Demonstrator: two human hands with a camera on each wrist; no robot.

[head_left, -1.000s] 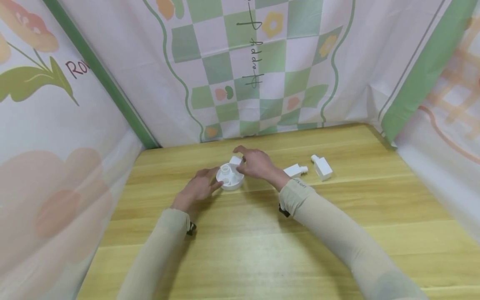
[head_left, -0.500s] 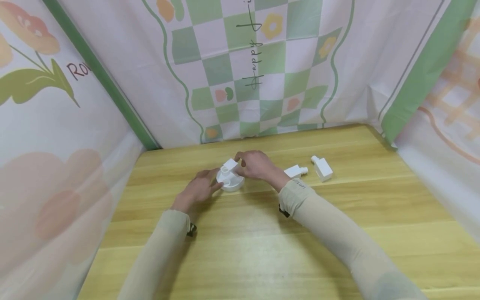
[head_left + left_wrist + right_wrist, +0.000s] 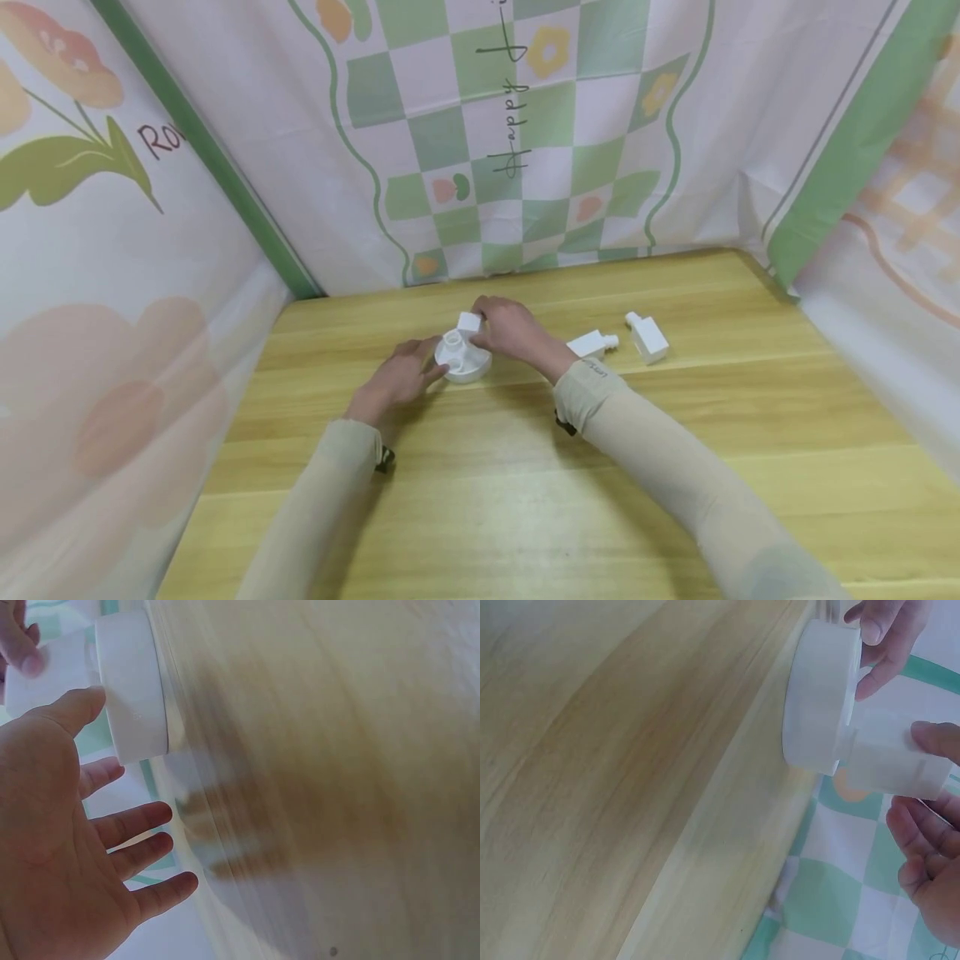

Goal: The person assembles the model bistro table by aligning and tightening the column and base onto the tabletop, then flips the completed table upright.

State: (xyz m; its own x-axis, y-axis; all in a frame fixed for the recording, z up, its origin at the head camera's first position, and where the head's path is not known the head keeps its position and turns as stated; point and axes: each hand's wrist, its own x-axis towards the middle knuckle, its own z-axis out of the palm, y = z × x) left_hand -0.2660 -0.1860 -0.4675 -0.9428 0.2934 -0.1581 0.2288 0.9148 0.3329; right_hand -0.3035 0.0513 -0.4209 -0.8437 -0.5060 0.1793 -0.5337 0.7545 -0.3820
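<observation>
While the left hand [image 3: 402, 372], fingers outstretched, touches a round white base [image 3: 471, 367] on the yellow wooden table [image 3: 480, 517], right hand [image 3: 513, 327] pinches a rectangular white block [image 3: 469, 322] upright at the base's far side.

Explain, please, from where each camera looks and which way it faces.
Head: on the person's head, facing forward and down at the table; left hand, right hand and both sleeves show.
Left wrist: on the left wrist, facing the round white base; the left palm and some right-hand fingers show.
Right wrist: on the right wrist, facing the base and the white block held in the right hand; left-hand fingers show too.
Shared: both wrist views show the base and block.
</observation>
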